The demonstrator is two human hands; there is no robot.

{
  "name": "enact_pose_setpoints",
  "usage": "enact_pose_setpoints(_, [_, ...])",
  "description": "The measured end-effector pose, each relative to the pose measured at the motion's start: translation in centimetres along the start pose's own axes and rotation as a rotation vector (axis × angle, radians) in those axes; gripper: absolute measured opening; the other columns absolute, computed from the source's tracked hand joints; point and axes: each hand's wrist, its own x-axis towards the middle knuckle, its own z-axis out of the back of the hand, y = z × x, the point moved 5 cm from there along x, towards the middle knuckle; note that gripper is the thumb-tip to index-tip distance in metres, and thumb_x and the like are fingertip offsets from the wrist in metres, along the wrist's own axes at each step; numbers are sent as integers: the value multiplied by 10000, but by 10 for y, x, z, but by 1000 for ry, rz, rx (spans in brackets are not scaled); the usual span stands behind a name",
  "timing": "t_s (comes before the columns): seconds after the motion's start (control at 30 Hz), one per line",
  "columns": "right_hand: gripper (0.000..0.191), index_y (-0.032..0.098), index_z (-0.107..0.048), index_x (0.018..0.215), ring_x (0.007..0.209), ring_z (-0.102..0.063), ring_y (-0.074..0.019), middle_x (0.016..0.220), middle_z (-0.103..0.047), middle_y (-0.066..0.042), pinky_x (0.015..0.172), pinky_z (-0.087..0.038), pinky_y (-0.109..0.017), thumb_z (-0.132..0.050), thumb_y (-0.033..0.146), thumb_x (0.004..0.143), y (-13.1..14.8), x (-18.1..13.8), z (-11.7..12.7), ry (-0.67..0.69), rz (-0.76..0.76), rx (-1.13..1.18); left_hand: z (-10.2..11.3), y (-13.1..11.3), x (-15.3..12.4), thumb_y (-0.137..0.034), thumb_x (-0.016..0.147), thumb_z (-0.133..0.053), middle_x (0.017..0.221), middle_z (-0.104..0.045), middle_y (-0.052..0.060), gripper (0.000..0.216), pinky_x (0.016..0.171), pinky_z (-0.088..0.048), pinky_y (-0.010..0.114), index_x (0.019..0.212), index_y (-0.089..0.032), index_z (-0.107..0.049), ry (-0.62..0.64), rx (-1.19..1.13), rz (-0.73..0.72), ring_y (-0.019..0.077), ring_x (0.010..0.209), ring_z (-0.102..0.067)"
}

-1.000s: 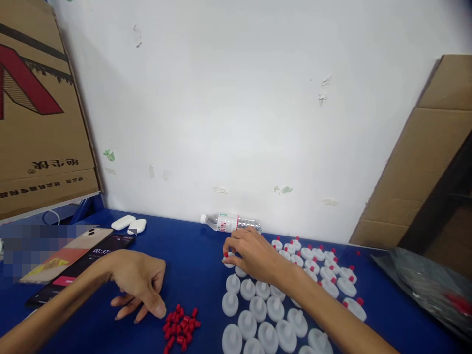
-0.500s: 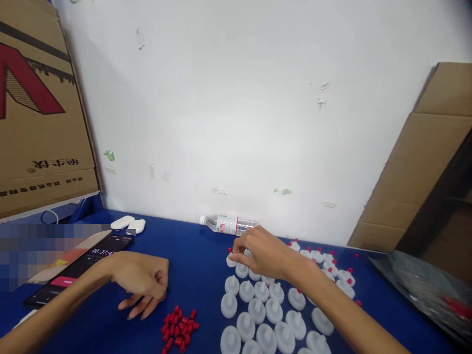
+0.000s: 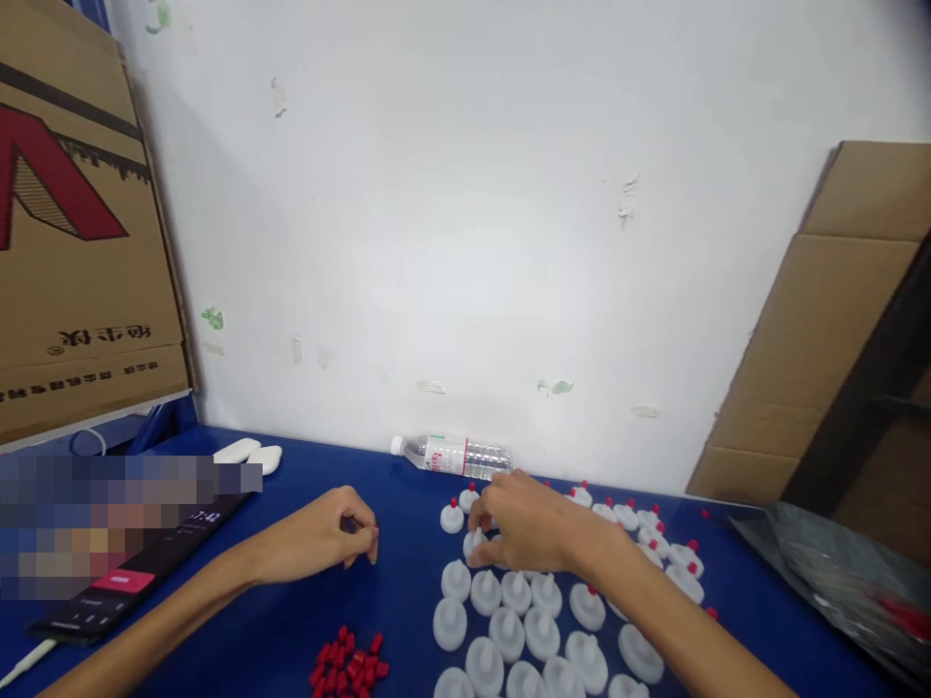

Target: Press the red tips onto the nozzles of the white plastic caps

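Observation:
On the blue table [image 3: 407, 591] stand several white plastic caps [image 3: 501, 630], some topped with red tips [image 3: 452, 503]. My right hand [image 3: 528, 528] rests over the back rows, fingers curled and pinching one white cap [image 3: 473, 543]. My left hand [image 3: 327, 533] hovers left of the caps, fingers curled together in a pinch; what it holds is too small to make out. A pile of small red tips [image 3: 347, 662] lies at the near edge, below my left hand.
A clear water bottle [image 3: 451, 454] lies by the white wall. A phone [image 3: 138, 572] with a cable and two white cases [image 3: 247, 454] sit at left. Cardboard boxes [image 3: 73, 233] stand at left and right [image 3: 815, 339]. A dark plastic bag [image 3: 844, 572] lies at right.
My left hand lifted from beside the red pile and moved right toward the caps, closing into a pinch. My right hand shifted slightly nearer, from a red-tipped cap to an untipped one.

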Motion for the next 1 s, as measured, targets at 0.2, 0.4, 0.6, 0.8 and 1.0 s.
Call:
enact_pose_setpoints(0.2, [259,236,-773,1060,973,-693,-261,965,-774,-53,716,-445,-297,-772,287,807,1,1,-7,26,0,14,-4,2,8,-280,789,-547,542,-431,-42,254,502,-269,226,577,-157,-610,-176,52,-29,108,535,-380])
enact_pose_setpoints(0.4, [289,207,-692,1133,931,-684,-250,968,-738,-77,658,-443,-290,-695,371,895,1,-6,12,-62,-44,48,-24,-1,11,-274,772,-543,525,-275,-70,314,485,-194,241,526,-204,-360,-201,29,-61,94,526,-269])
enact_pose_setpoints(0.6, [261,196,-721,1063,924,-684,-277,945,-745,-105,709,-462,-336,-573,381,954,17,-9,25,-133,-25,52,-35,-7,9,-256,784,-503,549,-298,-67,274,518,-211,255,539,-201,-395,-220,4,-59,108,548,-287])
enact_pose_setpoints(0.8, [323,186,-732,1166,1062,-689,-260,1153,-750,-108,904,-483,-352,-538,380,997,27,-8,25,-145,44,45,-32,-4,10,-285,857,-468,613,-503,-26,279,575,-310,252,628,-184,-592,-246,-97,-54,151,607,-436])
enact_pose_setpoints(1.0, [311,193,-702,1224,1075,-695,-275,1171,-751,-103,854,-499,-350,-612,371,985,31,-6,22,-108,61,10,-42,4,12,-364,866,-429,483,-286,-93,320,417,-205,234,700,-179,-631,-119,-342,32,115,430,-276])
